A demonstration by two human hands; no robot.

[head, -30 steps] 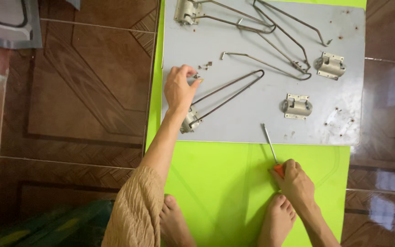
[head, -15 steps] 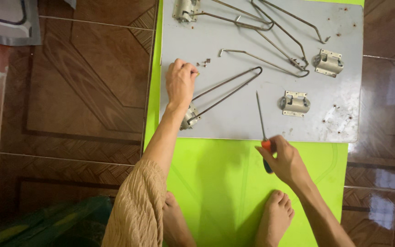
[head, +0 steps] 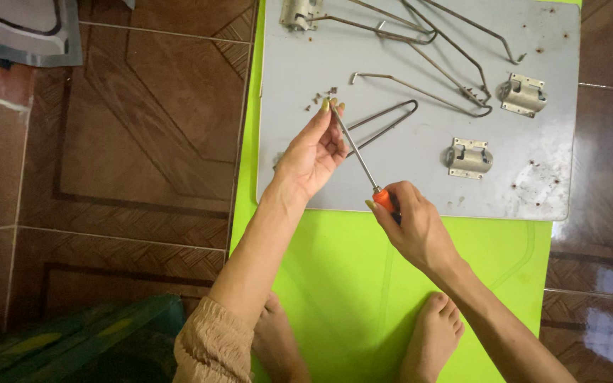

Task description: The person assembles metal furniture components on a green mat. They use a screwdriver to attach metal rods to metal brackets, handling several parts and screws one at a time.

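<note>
My left hand (head: 313, 152) is raised over the grey board (head: 406, 181), thumb and fingers pinched on a small screw at the tip of a screwdriver (head: 356, 147). My right hand (head: 416, 227) grips the screwdriver's orange handle (head: 383, 198) at the board's near edge, with the shaft slanting up-left. A bent hairpin wire leg (head: 391, 117) lies on the board just right of my left fingertips. A few loose screws (head: 321, 99) lie just left of the fingertips.
Two metal brackets (head: 468, 157) (head: 523, 94) and several more wire legs (head: 420, 42) lie on the board. The board rests on a lime-green mat (head: 349, 284), with my bare feet (head: 431, 340) at its near end. Brown tiled floor (head: 143, 142) surrounds it.
My right hand lifted the screwdriver off the mat and swung its tip up-left. My left hand left the screw pile and turned over, meeting the tip with pinched fingers.
</note>
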